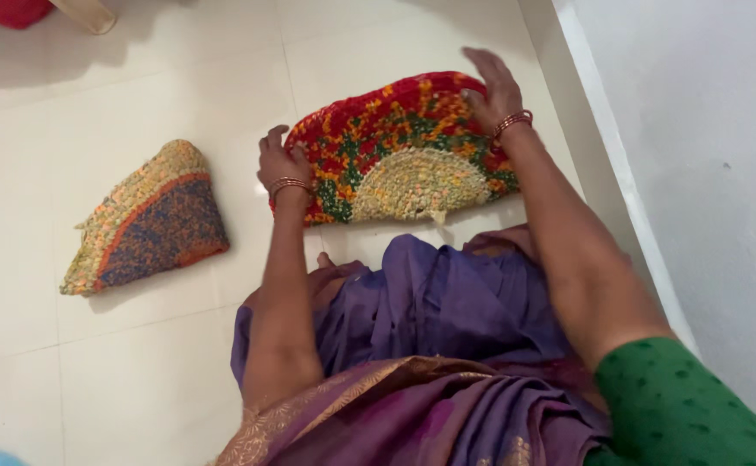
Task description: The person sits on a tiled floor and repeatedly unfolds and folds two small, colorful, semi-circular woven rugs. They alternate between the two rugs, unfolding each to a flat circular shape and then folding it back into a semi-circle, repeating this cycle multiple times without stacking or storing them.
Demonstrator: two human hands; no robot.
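A red, green and orange woven mat (395, 147) lies on the white tiled floor, folded in half into a semicircle with a cream centre. My left hand (281, 164) grips its left corner, fingers curled over the edge. My right hand (492, 86) rests flat on its upper right edge, fingers spread. Both wrists carry bangles. To the left lies a second woven mat (149, 217), tan, orange and blue, folded into a wedge and apart from both hands.
A white wall and skirting (619, 173) run along the right side, close to the red mat. My purple draped garment (430, 345) covers my lap below. A red object (6, 10) and a beige leg (88, 13) sit at the top left.
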